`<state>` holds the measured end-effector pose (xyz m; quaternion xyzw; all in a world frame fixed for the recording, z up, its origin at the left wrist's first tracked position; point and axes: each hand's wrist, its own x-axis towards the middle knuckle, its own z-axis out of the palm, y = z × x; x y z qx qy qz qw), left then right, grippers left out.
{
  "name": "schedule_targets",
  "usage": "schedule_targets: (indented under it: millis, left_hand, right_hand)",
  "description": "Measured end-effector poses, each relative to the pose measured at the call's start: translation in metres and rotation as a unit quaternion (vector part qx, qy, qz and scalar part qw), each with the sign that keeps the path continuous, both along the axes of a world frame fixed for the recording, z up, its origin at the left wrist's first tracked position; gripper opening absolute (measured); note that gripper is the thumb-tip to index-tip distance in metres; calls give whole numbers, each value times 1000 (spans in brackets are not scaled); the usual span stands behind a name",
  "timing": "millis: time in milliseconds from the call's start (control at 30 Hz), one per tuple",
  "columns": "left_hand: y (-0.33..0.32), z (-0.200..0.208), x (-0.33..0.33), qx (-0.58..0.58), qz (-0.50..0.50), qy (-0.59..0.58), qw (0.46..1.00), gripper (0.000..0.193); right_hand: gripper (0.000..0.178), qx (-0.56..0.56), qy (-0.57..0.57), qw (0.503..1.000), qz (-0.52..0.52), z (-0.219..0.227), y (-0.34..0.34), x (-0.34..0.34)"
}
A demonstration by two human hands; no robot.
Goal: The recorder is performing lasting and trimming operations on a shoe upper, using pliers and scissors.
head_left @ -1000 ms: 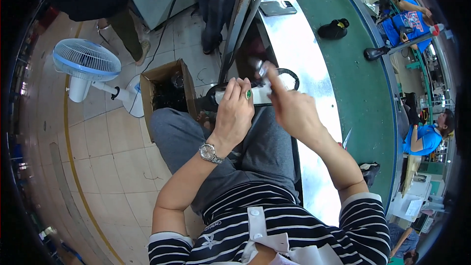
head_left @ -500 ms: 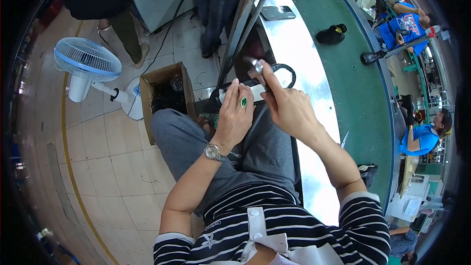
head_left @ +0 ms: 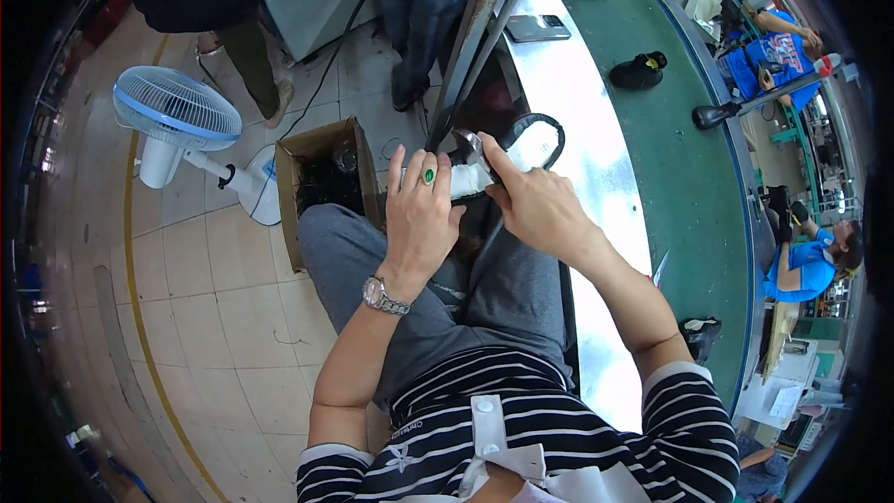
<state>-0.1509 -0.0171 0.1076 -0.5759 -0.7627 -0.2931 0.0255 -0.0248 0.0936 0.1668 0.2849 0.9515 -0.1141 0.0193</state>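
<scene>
Across my lap lies a black shoe upper (head_left: pixel 535 143) with its pale underside facing up and a dark rim round its right end. My left hand (head_left: pixel 419 219), with a green-stoned ring and a wristwatch (head_left: pixel 384 295), rests over the left part of the shoe, its fingers stretched out and slightly apart. Closed round a small metal-headed tool (head_left: pixel 468 142), my right hand (head_left: pixel 549 211) is over the middle of the shoe. The tool's curved head shows beyond my fingers; its handle is mostly hidden, so its exact kind cannot be told.
A metal-topped bench edge (head_left: pixel 605 251) runs along my right, with a phone (head_left: pixel 537 28) on it. Beyond is a green belt (head_left: pixel 680 205) bearing black shoes (head_left: pixel 638 71). At left stand an open cardboard box (head_left: pixel 296 196) and a fan (head_left: pixel 177 110). Other people are nearby.
My left hand has shifted left along the shoe, its fingers more spread, uncovering more of the pale underside. The tool head in my right hand has moved slightly left and down.
</scene>
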Motion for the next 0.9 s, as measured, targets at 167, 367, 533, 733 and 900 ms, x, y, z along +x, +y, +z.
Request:
schedule_targets:
  millis: [167,367,533,733,900]
  left_hand:
    - [-2,-1,3,29,-4,-18,999,64]
    - [-4,2,0,-5,-24,-15,1000,63]
    - [-14,-3,-7,-19,-71,8,997,54]
    - [-63,-4,27,101,28,-321,941,92]
    - [-103,-9,8,-22,140,-340,930,51]
  right_hand:
    - [61,-11,82,996,-17,-3,-12,-2]
    - [59,-13,42,999,6,11,20,4]
    - [56,58,51,997,-28,4,53,14]
    - [50,-206,26,978,0,17,-3,50]
    - [47,-252,5,967,47,22,-36,33]
